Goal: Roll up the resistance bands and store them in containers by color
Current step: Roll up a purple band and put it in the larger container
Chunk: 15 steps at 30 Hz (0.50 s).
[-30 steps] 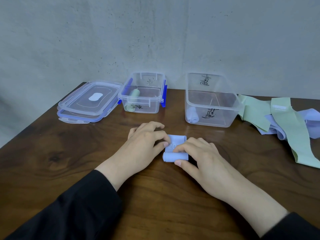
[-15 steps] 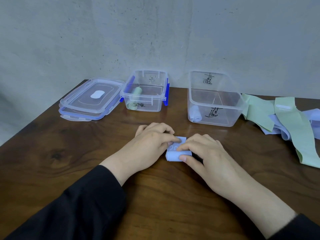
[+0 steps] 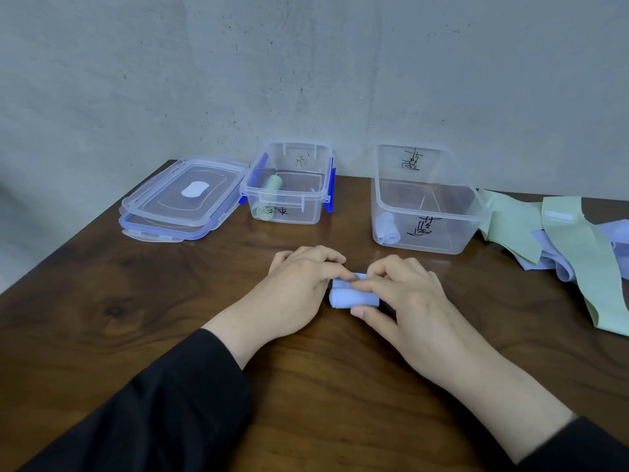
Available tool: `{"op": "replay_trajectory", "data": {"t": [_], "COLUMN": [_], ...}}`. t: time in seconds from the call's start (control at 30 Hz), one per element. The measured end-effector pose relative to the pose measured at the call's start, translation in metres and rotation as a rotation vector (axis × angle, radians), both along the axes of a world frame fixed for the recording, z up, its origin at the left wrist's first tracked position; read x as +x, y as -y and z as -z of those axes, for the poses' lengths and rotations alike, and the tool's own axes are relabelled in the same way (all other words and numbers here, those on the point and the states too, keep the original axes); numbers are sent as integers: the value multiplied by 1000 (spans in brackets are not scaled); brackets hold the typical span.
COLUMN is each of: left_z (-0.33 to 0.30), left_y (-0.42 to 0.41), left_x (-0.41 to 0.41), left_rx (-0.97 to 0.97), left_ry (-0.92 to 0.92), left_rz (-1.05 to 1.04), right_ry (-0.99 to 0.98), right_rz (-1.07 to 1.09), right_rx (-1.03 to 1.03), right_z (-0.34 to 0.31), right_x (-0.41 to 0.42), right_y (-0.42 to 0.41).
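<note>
Loose bands (image 3: 578, 247) right of containers (image 3: 425, 212).

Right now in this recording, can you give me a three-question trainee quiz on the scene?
1. True or false: the blue band being rolled lies on the table between the left hand and right hand.
2. Which container already holds a rolled blue band: A, the small container, or B, the large container?
3. What colours are the unrolled bands at the right edge?

Key: 1 true; 2 B; 3 green and blue.
</note>
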<state>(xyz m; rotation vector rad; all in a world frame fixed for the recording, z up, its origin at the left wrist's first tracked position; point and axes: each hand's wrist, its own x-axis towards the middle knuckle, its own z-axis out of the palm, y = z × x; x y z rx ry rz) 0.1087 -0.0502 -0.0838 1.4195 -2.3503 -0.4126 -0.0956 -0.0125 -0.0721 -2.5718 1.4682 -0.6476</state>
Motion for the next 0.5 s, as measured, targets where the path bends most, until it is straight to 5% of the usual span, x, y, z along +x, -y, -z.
{"op": "replay_trajectory", "data": {"t": [0.17, 0.33, 0.5], "left_z": [-2, -15, -21], "left_y": [-1, -9, -14], "left_x": [-1, -1, -5], "left_rx": [4, -19, -212], "left_ry": [-56, -330, -172], "left_rz": [-3, -120, -52], "right_ry": [15, 25, -90], "right_rz": [10, 75, 112], "right_rx": [18, -27, 71], "right_z": [-5, -2, -3], "right_x": [1, 2, 5], "right_y": [5, 11, 12]}}
